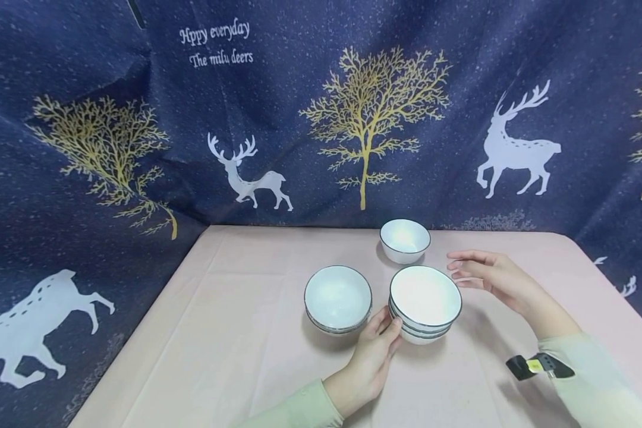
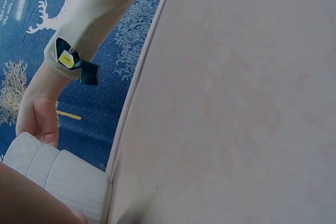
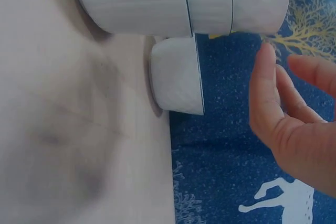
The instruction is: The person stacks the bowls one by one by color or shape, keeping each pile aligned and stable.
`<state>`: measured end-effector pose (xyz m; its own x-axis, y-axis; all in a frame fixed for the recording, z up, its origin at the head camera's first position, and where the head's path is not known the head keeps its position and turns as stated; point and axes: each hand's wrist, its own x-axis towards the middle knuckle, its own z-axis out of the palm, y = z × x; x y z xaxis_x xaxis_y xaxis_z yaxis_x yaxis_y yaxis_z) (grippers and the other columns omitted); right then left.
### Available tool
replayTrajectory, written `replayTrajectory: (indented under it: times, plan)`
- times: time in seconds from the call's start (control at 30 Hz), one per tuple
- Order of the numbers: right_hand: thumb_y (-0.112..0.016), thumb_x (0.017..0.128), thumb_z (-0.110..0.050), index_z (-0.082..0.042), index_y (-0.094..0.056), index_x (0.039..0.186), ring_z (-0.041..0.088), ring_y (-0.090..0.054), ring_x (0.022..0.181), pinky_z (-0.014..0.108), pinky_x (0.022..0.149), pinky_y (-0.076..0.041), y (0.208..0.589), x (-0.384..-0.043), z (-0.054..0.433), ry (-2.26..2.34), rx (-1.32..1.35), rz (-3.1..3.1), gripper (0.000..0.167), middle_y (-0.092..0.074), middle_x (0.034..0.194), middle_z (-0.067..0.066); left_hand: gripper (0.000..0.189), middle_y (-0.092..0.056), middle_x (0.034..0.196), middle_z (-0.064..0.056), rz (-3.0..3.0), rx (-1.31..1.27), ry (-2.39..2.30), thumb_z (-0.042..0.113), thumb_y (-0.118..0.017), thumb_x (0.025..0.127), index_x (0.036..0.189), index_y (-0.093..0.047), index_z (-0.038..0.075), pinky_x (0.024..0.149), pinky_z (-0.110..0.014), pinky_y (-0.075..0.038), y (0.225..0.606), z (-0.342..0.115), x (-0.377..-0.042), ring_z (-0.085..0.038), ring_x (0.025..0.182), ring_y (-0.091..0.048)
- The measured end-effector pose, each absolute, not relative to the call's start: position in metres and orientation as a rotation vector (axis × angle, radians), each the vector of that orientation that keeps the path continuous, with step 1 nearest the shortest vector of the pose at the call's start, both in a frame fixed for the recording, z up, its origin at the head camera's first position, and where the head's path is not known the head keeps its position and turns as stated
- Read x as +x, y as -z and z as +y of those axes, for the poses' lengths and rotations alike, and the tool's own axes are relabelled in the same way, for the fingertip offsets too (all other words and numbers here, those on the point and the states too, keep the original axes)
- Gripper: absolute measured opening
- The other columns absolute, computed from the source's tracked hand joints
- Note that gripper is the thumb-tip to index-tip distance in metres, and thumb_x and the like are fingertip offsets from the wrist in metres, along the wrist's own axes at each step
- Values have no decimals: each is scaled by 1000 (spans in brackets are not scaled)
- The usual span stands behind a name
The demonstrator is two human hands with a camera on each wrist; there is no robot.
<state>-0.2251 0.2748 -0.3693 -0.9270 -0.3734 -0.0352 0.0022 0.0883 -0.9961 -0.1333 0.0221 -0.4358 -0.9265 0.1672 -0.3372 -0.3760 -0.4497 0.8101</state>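
A stack of three white bowls with dark rims [image 1: 425,297] stands on the table near its middle. My left hand [image 1: 366,362] holds the near left side of this stack, its thumb on the outer wall. In the left wrist view the stacked bowls [image 2: 79,182] are partly covered by that hand. My right hand [image 1: 494,279] hovers just right of the stack with fingers loosely bent and nothing in them. The right wrist view shows a gap between the right fingertips [image 3: 266,53] and the bowls' walls. A second stack of bowls [image 1: 338,297] stands just left of the left hand.
A single white bowl [image 1: 405,238] sits behind the stacks, near the far edge of the pink-clothed table [image 1: 219,345]. A dark blue curtain [image 1: 310,148] with white deer and golden trees hangs directly behind the table and along its left side.
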Motion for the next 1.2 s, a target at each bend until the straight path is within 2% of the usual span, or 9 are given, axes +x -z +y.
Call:
replayTrajectory:
  times: [0.23, 0.43, 0.53, 0.67, 0.77, 0.87, 0.97, 1.1, 1.2]
  plan:
    - [-50, 101, -11, -13, -62, 115, 11, -67, 93, 26, 84, -58, 372, -244, 277, 2046, -400, 2016, 18, -69, 103, -2, 74, -29, 150, -20, 1412, -327, -2419, 22, -67, 86, 147, -31, 1, 111, -39, -39, 435, 22, -134, -31, 135, -36]
    - [-50, 101, -13, -8, -59, 119, 10, -67, 97, 27, 88, -56, 379, -261, 276, 2126, -335, 1918, 20, -69, 103, -3, 76, -28, 151, -20, 1421, -316, -2409, 24, -67, 87, 148, -29, 1, 110, -39, -40, 436, 21, -134, -31, 135, -38]
    - [-49, 102, -13, -2, -51, 126, 9, -66, 97, 27, 90, -56, 385, -271, 276, 2149, -304, 1888, 27, -69, 103, -4, 76, -26, 152, -21, 1429, -293, -2391, 25, -66, 88, 149, -27, 0, 111, -42, -38, 435, 19, -135, -32, 135, -37]
    - [-48, 102, -18, 8, -33, 141, 9, -66, 98, 27, 91, -55, 392, -285, 275, 2125, -275, 1915, 49, -67, 104, -8, 74, -26, 153, -20, 1424, -274, -2360, 26, -64, 90, 149, -26, 1, 111, -44, -38, 433, 16, -137, -32, 133, -39]
    - [-48, 102, -23, 11, -19, 147, 9, -65, 101, 27, 94, -53, 396, -293, 274, 2095, -281, 1933, 63, -66, 108, -9, 73, -29, 151, -18, 1413, -274, -2347, 25, -63, 91, 149, -27, 2, 109, -43, -41, 432, 14, -138, -31, 130, -42]
    - [-47, 103, -22, 12, -15, 147, 9, -64, 104, 29, 100, -49, 398, -297, 271, 2099, -298, 1905, 65, -64, 114, -8, 71, -35, 147, -18, 1403, -266, -2345, 24, -62, 92, 149, -26, 1, 108, -43, -41, 431, 13, -139, -31, 130, -42]
    - [-47, 103, -19, 13, -17, 146, 10, -64, 104, 31, 103, -47, 395, -295, 265, 2111, -314, 1890, 62, -63, 115, -7, 71, -38, 145, -17, 1391, -254, -2351, 23, -61, 93, 149, -25, 0, 109, -43, -41, 429, 12, -139, -33, 132, -41]
    - [-45, 104, -17, 6, -34, 143, 9, -64, 104, 28, 99, -50, 398, -298, 263, 2083, -393, 1930, 47, -62, 117, -9, 72, -39, 143, -17, 1375, -232, -2353, 25, -60, 94, 149, -24, -1, 110, -44, -39, 427, 10, -139, -34, 133, -39]
    - [-46, 103, -17, 1, -43, 139, 16, -63, 110, 30, 101, -49, 409, -308, 266, 2088, -476, 1881, 41, -62, 123, 2, 73, -38, 144, -18, 1370, -208, -2351, 27, -60, 94, 150, -22, -2, 111, -44, -38, 426, 9, -140, -34, 134, -37]
